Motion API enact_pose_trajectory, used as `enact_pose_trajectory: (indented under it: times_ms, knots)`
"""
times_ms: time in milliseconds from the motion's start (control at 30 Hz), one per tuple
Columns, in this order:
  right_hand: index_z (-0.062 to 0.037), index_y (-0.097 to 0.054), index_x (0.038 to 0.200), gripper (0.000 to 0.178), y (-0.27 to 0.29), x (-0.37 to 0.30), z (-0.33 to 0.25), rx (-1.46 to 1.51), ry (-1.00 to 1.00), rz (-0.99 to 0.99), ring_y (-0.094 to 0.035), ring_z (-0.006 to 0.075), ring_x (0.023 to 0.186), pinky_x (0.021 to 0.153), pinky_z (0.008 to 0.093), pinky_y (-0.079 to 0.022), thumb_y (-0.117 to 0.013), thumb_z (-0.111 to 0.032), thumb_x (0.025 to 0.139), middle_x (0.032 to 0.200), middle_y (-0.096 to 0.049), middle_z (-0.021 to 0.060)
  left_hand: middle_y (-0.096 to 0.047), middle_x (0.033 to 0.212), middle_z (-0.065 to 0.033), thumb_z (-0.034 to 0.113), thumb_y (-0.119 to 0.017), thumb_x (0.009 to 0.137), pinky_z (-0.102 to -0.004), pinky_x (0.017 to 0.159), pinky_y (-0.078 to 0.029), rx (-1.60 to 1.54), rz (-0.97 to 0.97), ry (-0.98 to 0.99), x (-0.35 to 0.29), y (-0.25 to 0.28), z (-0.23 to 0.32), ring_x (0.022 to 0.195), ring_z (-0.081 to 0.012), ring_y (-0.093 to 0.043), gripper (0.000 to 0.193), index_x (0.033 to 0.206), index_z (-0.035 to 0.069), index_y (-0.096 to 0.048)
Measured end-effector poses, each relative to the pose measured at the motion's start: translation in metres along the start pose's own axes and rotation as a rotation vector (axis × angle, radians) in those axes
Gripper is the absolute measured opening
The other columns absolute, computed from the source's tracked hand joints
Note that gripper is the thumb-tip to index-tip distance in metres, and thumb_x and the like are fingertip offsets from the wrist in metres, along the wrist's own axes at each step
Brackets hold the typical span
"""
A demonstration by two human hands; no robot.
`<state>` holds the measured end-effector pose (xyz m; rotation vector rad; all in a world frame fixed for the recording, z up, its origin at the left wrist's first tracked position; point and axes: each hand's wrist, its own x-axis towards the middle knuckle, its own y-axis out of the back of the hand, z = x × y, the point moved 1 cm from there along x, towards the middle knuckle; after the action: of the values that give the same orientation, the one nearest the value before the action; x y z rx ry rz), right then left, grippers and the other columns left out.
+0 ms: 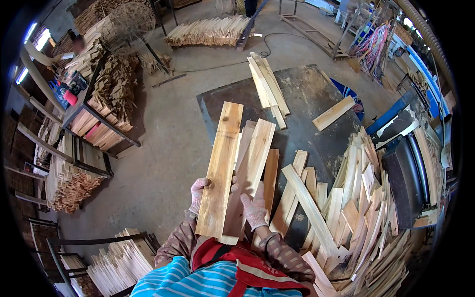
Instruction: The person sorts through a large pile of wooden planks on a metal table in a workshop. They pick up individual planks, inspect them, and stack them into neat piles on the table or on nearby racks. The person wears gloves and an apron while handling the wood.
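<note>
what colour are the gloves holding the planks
Pale pinkish-white knit gloves on the left hand and right hand, clearest in the head view.

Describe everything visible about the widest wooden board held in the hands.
The widest board is a flat, rough-sawn plank of pale yellowish wood with a small dark knot near its far end. It lies on top of a small stack of narrower boards, running away from the person and leaning slightly right. The gloved left hand grips its left edge near the lower end; the gloved right hand rests on the boards beside it. Its near end sits just above the person's chest, over the concrete floor.
</note>
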<state>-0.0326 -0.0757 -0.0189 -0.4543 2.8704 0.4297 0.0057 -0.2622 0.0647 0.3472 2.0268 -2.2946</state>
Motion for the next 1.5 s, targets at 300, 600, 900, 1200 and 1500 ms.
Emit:
enact_pose_trajectory:
  times_ms: [300,600,900,1200,1500]
  knots:
    - [0.0062,-0.022,0.158,0.09,0.013,0.001,-0.007,0.478,-0.176,0.001,-0.045,0.0273,0.141,0.115,0.0343,-0.034,-0.063,-0.049,0.099,0.153,-0.045,0.0237,-0.066,0.125,-0.0187,0.014,-0.065,0.086,-0.0377,0.093,-0.058,0.816,0.235,0.172,0.024,0.029,-0.002,0.101,-0.0261,-0.07,0.064,0.145,-0.003,-0.046]
    - [0.0044,-0.022,0.158,0.104,-0.005,0.002,-0.016,0.053,-0.225,-0.002,-0.05,0.0351,0.137,0.112,0.0366,-0.04,-0.078,-0.043,0.084,0.149,-0.048,0.0291,-0.067,0.115,-0.0145,0.037,-0.067,0.094,-0.0405,0.093,-0.052,1.466,1.111,-0.327,0.051,0.193,0.05,0.101,-0.0304,-0.067,0.072,0.151,0.004,-0.04]
    - [0.0025,-0.051,0.139,0.078,0.02,0.028,0.004,0.296,-0.487,-0.049,-0.067,0.0201,0.099,0.088,0.0316,-0.053,-0.084,-0.039,0.082,0.114,-0.07,0.0129,-0.061,0.134,-0.0228,0.066,-0.039,0.099,-0.0431,0.108,-0.044,0.738,0.762,0.356,0.048,0.228,-0.061,0.117,-0.0314,-0.063,0.081,0.144,0.0,-0.052]
    - [-0.0034,-0.063,0.126,0.062,0.034,-0.01,0.034,0.633,-0.459,0.073,-0.063,0.0139,0.102,0.093,0.0302,-0.05,-0.082,-0.047,0.085,0.116,-0.068,0.0033,-0.063,0.132,-0.0248,0.078,-0.042,0.093,-0.0405,0.105,-0.045,1.227,0.81,0.397,0.02,0.189,-0.041,0.121,-0.031,-0.06,0.098,0.137,-0.009,-0.057]
    - [-0.0018,-0.067,0.12,0.057,0.037,-0.046,-0.033,0.35,-0.44,0.128,-0.069,0.0238,0.099,0.086,0.0369,-0.052,-0.072,-0.05,0.091,0.106,-0.074,0.0112,-0.066,0.124,-0.0155,0.056,-0.041,0.107,-0.0383,0.095,-0.055,0.733,0.484,0.37,0.033,0.225,-0.056,0.105,-0.0259,-0.065,0.068,0.141,-0.001,-0.053]
